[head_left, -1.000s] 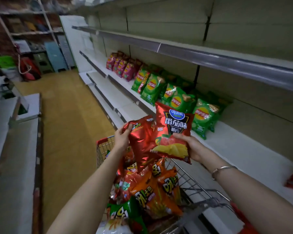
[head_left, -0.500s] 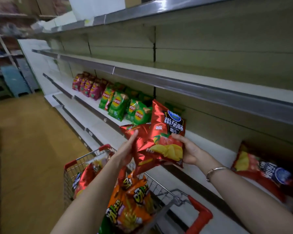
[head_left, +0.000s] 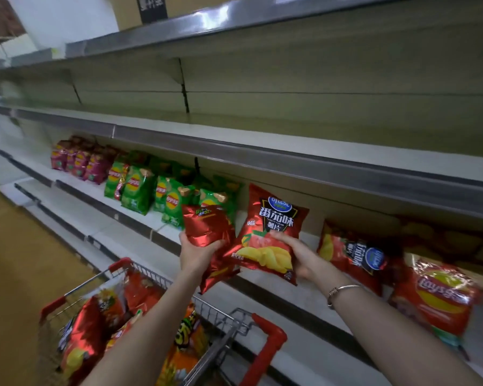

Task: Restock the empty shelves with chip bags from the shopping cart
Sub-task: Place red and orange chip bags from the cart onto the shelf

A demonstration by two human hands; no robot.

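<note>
My left hand (head_left: 197,253) grips a shiny red chip bag (head_left: 207,229) seen from its back. My right hand (head_left: 296,253) holds a red tomato-flavour chip bag (head_left: 271,218) by its lower right side, front facing me. Both bags hover at the front of the middle shelf (head_left: 162,227), in the gap between green bags (head_left: 138,188) on the left and red bags (head_left: 354,254) on the right. Below my arms, the shopping cart (head_left: 268,335) with red handles holds several red and orange chip bags (head_left: 89,327).
Purple bags (head_left: 78,160) stand at the far left of the middle shelf, and red Lay's bags (head_left: 441,291) at the far right. The upper shelf (head_left: 262,135) is bare. Lower white shelves (head_left: 67,215) jut out beside the cart. Yellow floor lies to the left.
Both hands have lifted the two red bags up and toward the middle shelf. The two bags have come apart side by side, and my view has swung right toward the shelving.
</note>
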